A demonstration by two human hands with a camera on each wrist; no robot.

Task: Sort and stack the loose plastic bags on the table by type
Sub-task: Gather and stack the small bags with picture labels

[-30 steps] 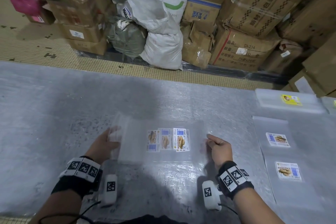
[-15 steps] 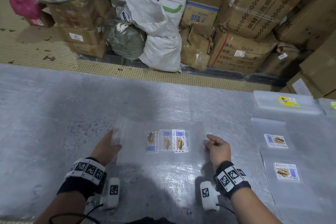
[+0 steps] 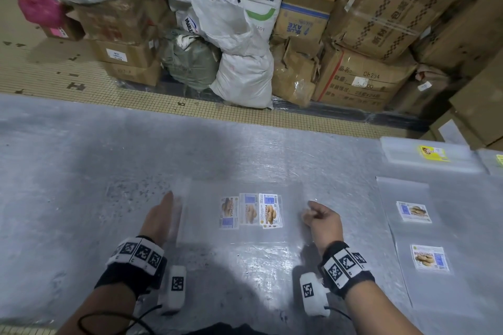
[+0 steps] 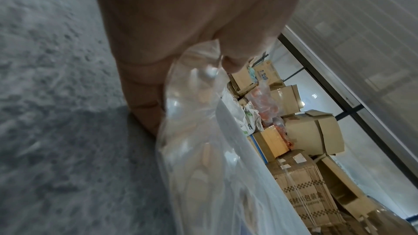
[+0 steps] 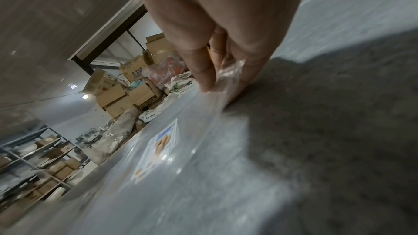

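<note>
Three biscuit-labelled bags (image 3: 245, 212), overlapped in a loose pile on the near middle of the tabletop (image 3: 81, 158), are being squared up: the pile's left edge is pinched by the left hand (image 3: 159, 221), its right edge by the right hand (image 3: 322, 221). Next, the labels should be aligned, and the two matching bags (image 3: 419, 234) at right gathered. Compared with a second ago, the left fingers are seen extended further along the pile's edge.

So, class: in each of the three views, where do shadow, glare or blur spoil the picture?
Head view: a dark shadow crosses the table. Left wrist view: glare on the clear bags, left hand blurred. Right wrist view: right hand soft, foreground smeared.
</note>
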